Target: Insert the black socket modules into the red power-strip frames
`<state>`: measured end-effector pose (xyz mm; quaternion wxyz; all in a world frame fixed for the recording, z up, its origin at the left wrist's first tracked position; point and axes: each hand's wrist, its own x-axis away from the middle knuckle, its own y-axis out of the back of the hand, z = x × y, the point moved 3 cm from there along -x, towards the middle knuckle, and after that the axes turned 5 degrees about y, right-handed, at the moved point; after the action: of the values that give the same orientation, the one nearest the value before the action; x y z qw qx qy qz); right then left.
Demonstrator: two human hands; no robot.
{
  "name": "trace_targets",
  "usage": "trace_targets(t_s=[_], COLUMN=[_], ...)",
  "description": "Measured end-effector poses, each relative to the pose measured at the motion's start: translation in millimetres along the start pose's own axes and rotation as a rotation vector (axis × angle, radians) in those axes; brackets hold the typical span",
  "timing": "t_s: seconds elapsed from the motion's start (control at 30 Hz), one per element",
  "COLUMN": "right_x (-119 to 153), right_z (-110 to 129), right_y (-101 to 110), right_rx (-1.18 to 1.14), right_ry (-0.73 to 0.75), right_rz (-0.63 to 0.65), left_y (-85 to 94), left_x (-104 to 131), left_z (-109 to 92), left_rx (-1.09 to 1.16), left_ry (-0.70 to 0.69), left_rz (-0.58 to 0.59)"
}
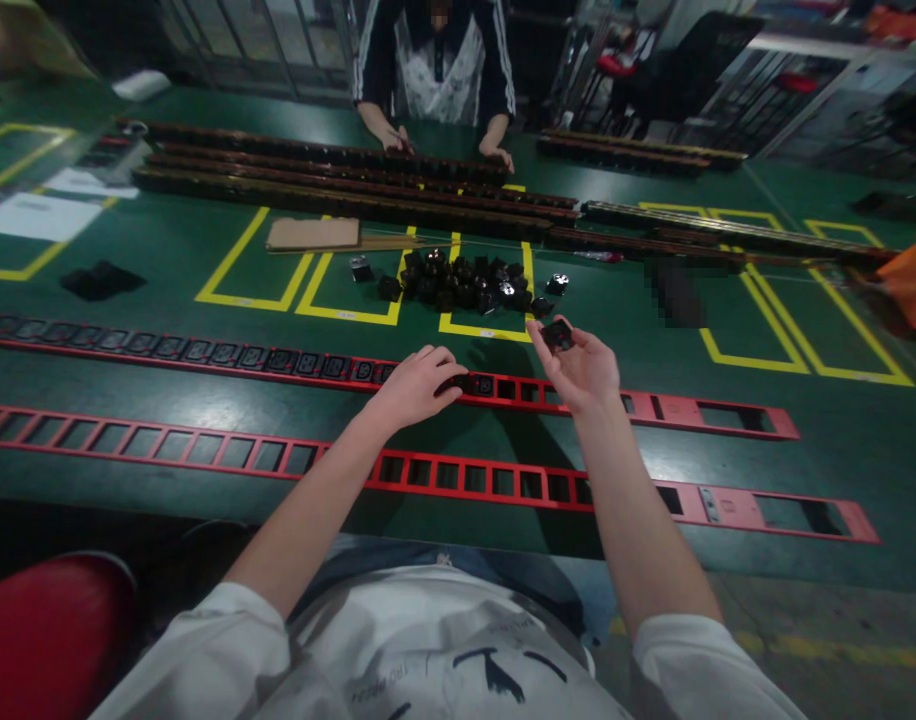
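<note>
My left hand (422, 385) is over the upper red slotted rail (713, 413), its fingers curled round a black socket module (458, 382) at one of the slots. How deep that module sits is hidden by the fingers. Just to its right, another black socket fills a slot, and a long row of sockets (225, 354) fills the rail to the left. My right hand (584, 370), palm up beyond the rail, holds a loose black socket module (557, 335) in its fingers. A pile of loose black modules (465, 282) lies on the table behind.
A second red rail (735, 503), its slots unfilled, lies nearer me. Behind the pile are a cardboard piece (313, 234) and long dark rails (353, 190). Across the green table, a co-worker's hands (495, 145) rest at those rails. Orange material (912, 285) sits far right.
</note>
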<state>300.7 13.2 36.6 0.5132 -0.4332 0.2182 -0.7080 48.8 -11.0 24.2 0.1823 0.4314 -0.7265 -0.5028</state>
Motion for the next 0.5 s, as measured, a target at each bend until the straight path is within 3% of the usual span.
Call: trace_targets(t_s=[0.23,0.5], right_x=[1.8,2.6], right_z=[0.8,4.7], right_y=[-0.3,3.2], right_rx=[0.133,0.338], right_ry=[0.006,0.133], right_rz=[0.04,0.134], left_y=[-0.6,0.8], left_x=[0.1,0.0], left_z=[1.5,-0.5], left_rx=[0.014,0.01], left_ry=[0.017,0.021], left_rz=[0.024,0.029])
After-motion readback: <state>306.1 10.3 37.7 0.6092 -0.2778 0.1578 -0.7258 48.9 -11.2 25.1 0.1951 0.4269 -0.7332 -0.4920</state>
